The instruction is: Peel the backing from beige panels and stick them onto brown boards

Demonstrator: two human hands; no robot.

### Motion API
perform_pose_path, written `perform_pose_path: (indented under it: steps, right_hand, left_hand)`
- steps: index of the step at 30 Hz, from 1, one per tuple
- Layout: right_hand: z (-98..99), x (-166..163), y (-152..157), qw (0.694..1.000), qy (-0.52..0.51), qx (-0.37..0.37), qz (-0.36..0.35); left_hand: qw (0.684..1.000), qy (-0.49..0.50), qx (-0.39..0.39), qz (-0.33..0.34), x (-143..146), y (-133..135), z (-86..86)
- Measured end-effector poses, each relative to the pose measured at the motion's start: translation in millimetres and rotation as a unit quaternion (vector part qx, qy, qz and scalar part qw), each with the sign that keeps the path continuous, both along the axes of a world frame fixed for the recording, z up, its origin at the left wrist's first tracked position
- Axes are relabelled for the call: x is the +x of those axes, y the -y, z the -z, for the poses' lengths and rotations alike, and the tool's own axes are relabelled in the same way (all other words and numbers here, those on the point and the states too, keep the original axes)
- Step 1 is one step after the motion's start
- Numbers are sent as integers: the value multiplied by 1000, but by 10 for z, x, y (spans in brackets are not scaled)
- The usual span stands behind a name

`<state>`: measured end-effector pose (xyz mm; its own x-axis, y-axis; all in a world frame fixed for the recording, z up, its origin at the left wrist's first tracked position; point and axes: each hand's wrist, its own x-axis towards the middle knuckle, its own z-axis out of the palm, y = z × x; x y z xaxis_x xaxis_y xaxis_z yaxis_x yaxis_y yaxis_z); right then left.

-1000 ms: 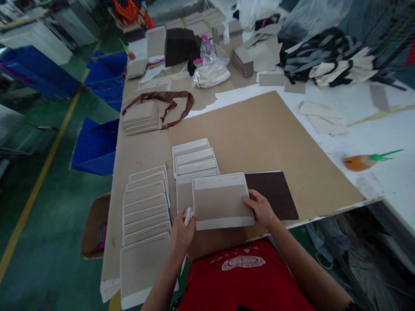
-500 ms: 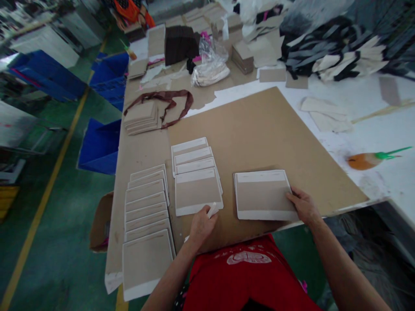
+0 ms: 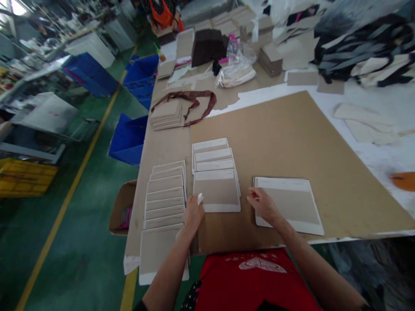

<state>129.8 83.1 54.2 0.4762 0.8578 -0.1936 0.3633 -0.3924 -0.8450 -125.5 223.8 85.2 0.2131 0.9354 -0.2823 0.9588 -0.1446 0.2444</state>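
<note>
My left hand [image 3: 193, 214] is closed around a small white piece [image 3: 200, 198], perhaps cloth or paper, at the lower left corner of the front panel [image 3: 216, 190]. That beige panel with white bands is the nearest of several overlapping ones. My right hand [image 3: 265, 207] reaches over the left part of a small stack of similar panels [image 3: 293, 203]. Its fingertips are drawn together near the stack's left edge; whether anything is between them cannot be made out. Under my left forearm, a longer overlapping row of panels [image 3: 164, 248] runs along the table's left side.
A brown cardboard sheet [image 3: 279, 129] covers the table's middle. Behind it are a folded beige stack [image 3: 167, 114] with a brown strap [image 3: 207, 97], a plastic bag [image 3: 238, 71] and dark strips [image 3: 366, 47]. Blue bins [image 3: 128, 142] stand left. Another person [image 3: 164, 15] works at the far end.
My right hand has left the right edge of the right-hand stack and moved to its left side. My left hand has shifted left along the front panel. The view has turned left.
</note>
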Motion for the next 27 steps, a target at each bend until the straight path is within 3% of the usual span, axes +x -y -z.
perform_pose_path:
  steps: [5,10,13,17,20,22,27]
  right_hand:
    - [194,-501,-337,998,-13,-67,10]
    - [178,-478,-381,984,-100,-98,114]
    - [89,-440,-403,971,-193,-88,114]
    - [-138,-509,-463,932,-352,-60,68]
    - [-380,-603,-541,907,-412,-22,87]
    - [-559,-668,-583,903,-418,26,94]
    - [-1106,-831,-556,926,-348,129,64]
  left_hand:
    - [1000,17,-14,6,-86,-10,89]
    - [999,42,-22,6,-161,-83,159]
    - [999,50,-20,2,-168,-90,163]
    - [989,116,85,27,-122,96,-3]
    - [961,203,93,164,-85,341,-227]
    - [951,194,76,227,-75,481,-340]
    - [955,150,189,170,-75,542,-413]
